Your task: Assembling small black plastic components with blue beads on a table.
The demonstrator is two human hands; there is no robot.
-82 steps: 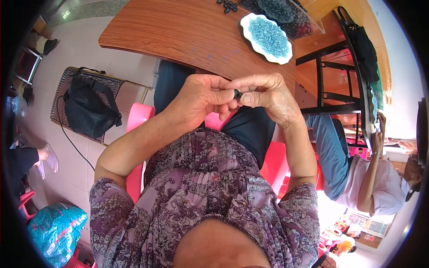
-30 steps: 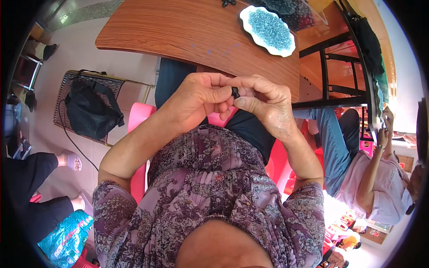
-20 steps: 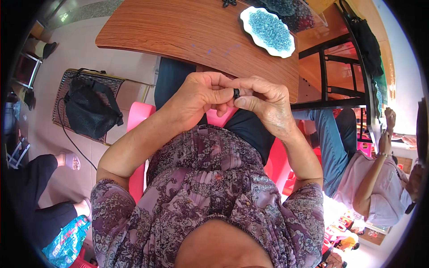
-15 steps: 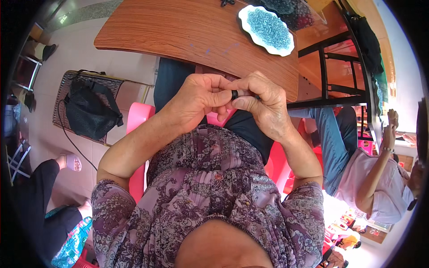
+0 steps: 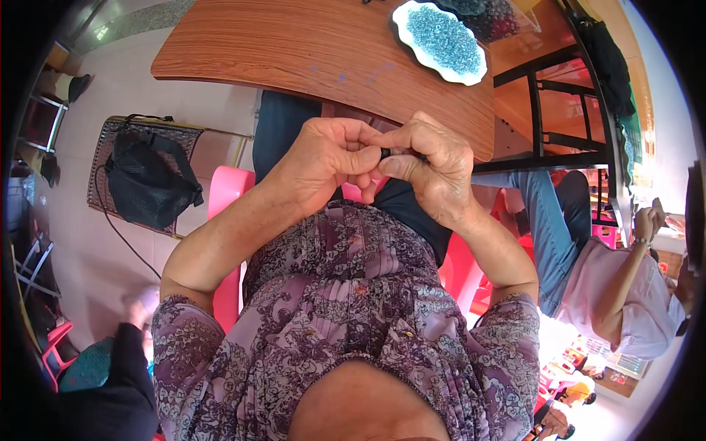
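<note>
Black piece (image 5: 384,153) — more covered now.

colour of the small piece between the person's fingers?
Black; the small piece shows in the head view, partly covered.

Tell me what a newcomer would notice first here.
The eye would likely fall first on the left hand and right hand, meeting near the picture's centre around a small black piece. Next comes the white dish of tiny bluish pieces, on the table's right side. A black bag stands out at left.
</note>
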